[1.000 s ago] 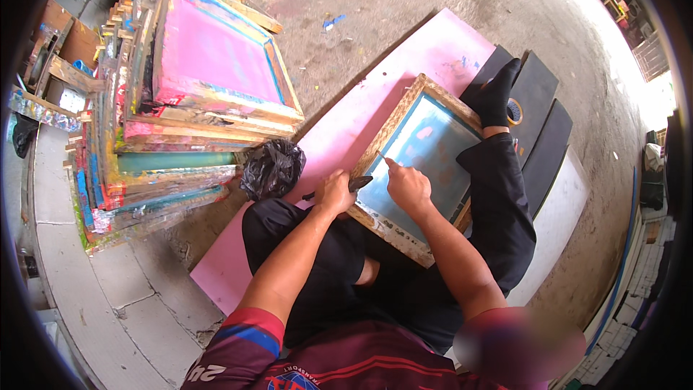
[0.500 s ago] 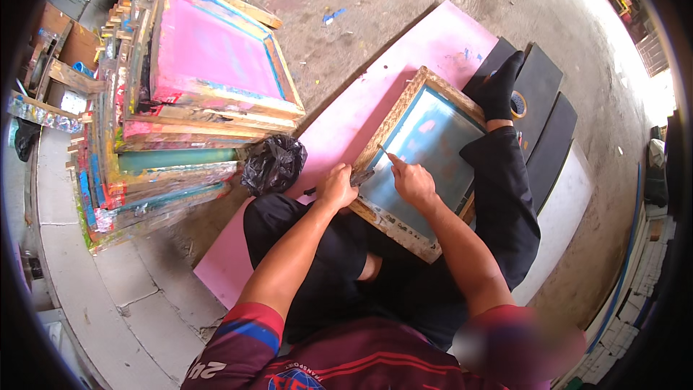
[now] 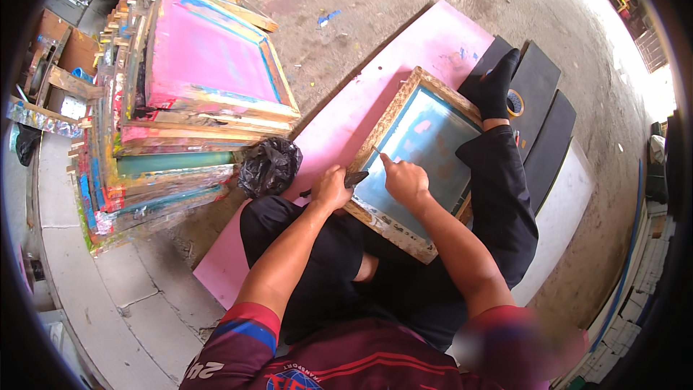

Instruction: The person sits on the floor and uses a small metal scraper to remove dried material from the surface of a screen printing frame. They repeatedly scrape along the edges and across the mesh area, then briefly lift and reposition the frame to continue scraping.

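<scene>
A wooden screen-printing frame (image 3: 395, 240) with blue-grey mesh (image 3: 426, 152) lies tilted across my lap, against my outstretched leg. My left hand (image 3: 331, 188) is closed around a dark hand tool (image 3: 355, 178) at the frame's left side. One end of it points over the wood, and a thin part shows behind the hand; its kind is unclear. My right hand (image 3: 406, 182) is above the mesh, its index finger stretched toward the left rail. A thin, small piece (image 3: 376, 149) shows at that fingertip, too small to name. The palm side of this hand is hidden.
A tall stack of used screen frames (image 3: 216, 101) stands at the left. Beside it sits a black plastic bag (image 3: 271, 166). A pink board (image 3: 339, 112) lies beneath me, with dark panels (image 3: 552, 130) and a tape roll (image 3: 514, 103) near my foot.
My left hand has shifted slightly left, and the dark tool's end now shows more clearly. My right hand has moved slightly left, its index finger extended closer to the rail.
</scene>
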A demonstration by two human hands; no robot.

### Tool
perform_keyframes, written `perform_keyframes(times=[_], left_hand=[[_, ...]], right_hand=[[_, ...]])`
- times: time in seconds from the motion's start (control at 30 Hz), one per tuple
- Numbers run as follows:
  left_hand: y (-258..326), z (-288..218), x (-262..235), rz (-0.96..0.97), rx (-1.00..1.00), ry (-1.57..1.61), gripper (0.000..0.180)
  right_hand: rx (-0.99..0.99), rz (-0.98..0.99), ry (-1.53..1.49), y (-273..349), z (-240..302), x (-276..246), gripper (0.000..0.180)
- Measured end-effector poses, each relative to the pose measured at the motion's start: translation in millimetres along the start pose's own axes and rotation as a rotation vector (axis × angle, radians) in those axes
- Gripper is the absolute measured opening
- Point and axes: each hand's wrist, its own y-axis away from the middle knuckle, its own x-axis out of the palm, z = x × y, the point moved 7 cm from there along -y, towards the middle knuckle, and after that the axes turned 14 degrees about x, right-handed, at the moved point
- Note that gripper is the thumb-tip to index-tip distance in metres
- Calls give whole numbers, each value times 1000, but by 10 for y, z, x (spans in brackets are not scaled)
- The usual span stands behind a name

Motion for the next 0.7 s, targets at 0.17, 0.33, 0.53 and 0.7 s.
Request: perform_keyframes(times=[0.17,0.33,0.53,0.7], left_hand=[[8,93,73,-55,44,-18,22],[18,17,-24,-36,48,-60,23],[-31,11,-6,-50,64,-42,24],[38,33,-28,-4,12,-61,25]], right_hand=[[-19,33,-254,-58,-35,90,51],[34,128,-165,-8,-81,55,44],[-44,3,-666,-220,-384,396,42],[0,96,-228,-6,-155,-3,41]])
